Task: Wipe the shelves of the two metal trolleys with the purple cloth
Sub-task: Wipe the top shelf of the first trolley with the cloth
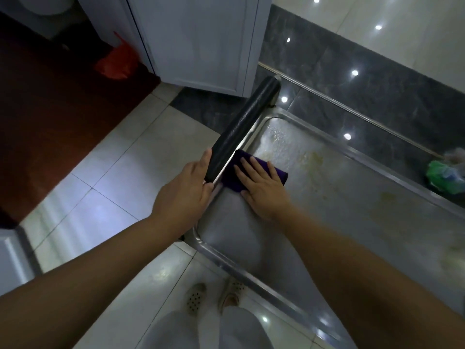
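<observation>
1. We are pressing the purple cloth [230,170] flat on the trolley's top shelf [339,210], at its ten o'clock end beside the black handle [241,129].
2. Our right hand [261,188] is lying on it, fingers straight and spread.
3. Our left hand [186,190] is curling round the handle.
4. A green bag [442,177] is lying at three o'clock, a red bag [117,62] at eleven.

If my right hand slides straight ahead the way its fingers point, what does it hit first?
Probably the raised rim of the trolley shelf. The right hand lies flat on the purple cloth, with its fingers aimed at the rim under the black handle. Depth is unclear, so knuckles might brush the handle.
</observation>
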### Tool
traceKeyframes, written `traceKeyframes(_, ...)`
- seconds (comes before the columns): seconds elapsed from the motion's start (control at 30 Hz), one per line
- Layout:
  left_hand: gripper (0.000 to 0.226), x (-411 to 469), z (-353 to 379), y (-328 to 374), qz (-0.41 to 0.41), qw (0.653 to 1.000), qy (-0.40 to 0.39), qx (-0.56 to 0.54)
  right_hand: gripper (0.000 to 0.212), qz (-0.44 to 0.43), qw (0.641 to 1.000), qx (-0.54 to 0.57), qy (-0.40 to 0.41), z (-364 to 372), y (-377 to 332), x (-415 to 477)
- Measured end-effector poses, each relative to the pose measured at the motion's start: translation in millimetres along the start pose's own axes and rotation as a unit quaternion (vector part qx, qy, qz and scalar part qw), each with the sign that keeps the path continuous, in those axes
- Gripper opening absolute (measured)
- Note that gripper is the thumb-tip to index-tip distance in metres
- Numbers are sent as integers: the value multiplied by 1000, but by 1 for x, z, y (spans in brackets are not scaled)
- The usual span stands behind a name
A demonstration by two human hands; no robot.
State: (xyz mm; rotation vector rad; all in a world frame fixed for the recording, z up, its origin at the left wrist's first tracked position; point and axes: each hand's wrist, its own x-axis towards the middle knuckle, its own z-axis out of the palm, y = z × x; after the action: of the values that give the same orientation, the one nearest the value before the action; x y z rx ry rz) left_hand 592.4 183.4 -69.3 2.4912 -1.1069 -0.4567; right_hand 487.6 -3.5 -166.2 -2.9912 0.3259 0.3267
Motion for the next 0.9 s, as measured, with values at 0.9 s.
traceKeyframes(0.9, 76, -7, 27, -8, 191, 940, 106, 261, 61, 168, 984, 62, -6, -25, 85, 31)
